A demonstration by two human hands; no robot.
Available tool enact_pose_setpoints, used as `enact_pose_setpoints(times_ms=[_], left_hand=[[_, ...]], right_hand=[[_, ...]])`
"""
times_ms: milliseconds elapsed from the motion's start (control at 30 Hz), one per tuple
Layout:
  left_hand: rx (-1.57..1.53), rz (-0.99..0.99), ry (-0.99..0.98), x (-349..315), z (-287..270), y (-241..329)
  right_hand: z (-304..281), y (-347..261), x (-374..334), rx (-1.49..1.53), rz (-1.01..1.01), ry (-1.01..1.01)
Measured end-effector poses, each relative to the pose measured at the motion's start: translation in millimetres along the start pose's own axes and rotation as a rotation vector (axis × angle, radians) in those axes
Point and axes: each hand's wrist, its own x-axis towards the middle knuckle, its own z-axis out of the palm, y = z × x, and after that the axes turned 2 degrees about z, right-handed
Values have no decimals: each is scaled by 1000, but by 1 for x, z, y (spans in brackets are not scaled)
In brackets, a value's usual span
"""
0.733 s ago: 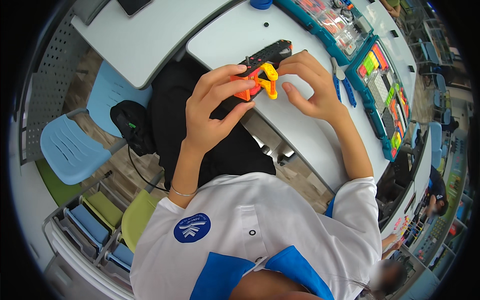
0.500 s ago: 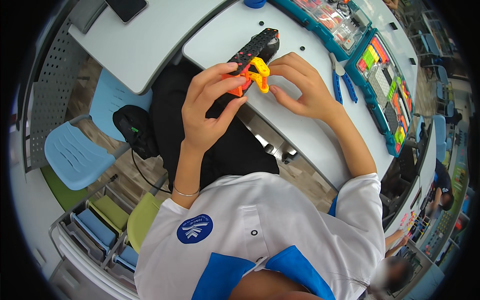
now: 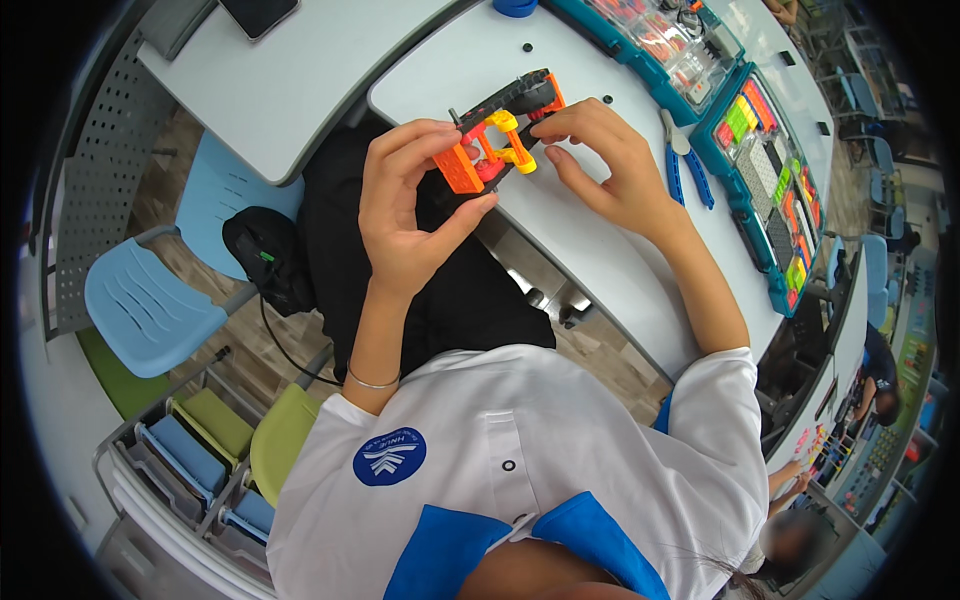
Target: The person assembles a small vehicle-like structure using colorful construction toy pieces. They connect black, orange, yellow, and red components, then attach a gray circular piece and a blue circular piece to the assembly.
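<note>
A partly built construction-kit model (image 3: 505, 150) is held above the near left edge of the white table. It has black perforated side plates, an orange block at its near end, yellow brackets in the middle and a dark wheel at the far end. My left hand (image 3: 405, 200) is closed on its near end, with fingers over the top and the thumb below. At its right side, my right hand (image 3: 610, 165) curls its fingertips onto the black plate beside the yellow brackets. The right thumb lies just below, close to the yellow part.
Blue-handled pliers (image 3: 687, 165) lie on the white table (image 3: 610, 270) right of my hand. Beyond them stands an open teal kit case (image 3: 735, 180) with colourful parts. Small black pieces (image 3: 527, 47) lie at the back. A phone (image 3: 258, 14) rests on the left table.
The model has turned in my hands, so its orange end and open inside now show more. My left fingers have shifted back along it, and my right fingertips have come onto its black plate.
</note>
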Motion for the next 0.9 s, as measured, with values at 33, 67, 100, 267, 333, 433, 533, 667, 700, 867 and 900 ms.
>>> enact_pose_setpoints(times_ms=[33,67,100,267,333,433,533,667,700,867,900], left_hand=[[-23,-5,12,-1,0,0],[-47,-8,23,-2,0,-1],[-72,-11,35,-2,-1,-2],[-138,-65,72,-2,-1,-3],[-179,-99,94,-1,0,-4],[-243,-156,126,-1,-2,-4],[-311,-199,140,-2,-3,0],[-402,-241,113,-5,-1,1],[-424,-253,98,-7,0,0],[-482,-349,78,-10,-1,-7],[-489,-342,74,-11,-1,-9]], right_hand=[[-1,1,3,-3,-2,9],[-2,2,7,-9,-4,20],[-4,3,11,-15,-7,31],[-14,24,50,-94,-64,116],[-19,43,72,-214,-33,115],[-21,54,113,-434,4,12],[-7,64,133,-470,94,-98],[6,89,137,-541,63,-95],[7,95,136,-563,40,-77],[2,89,132,-509,36,-21],[-1,81,132,-507,18,15]])
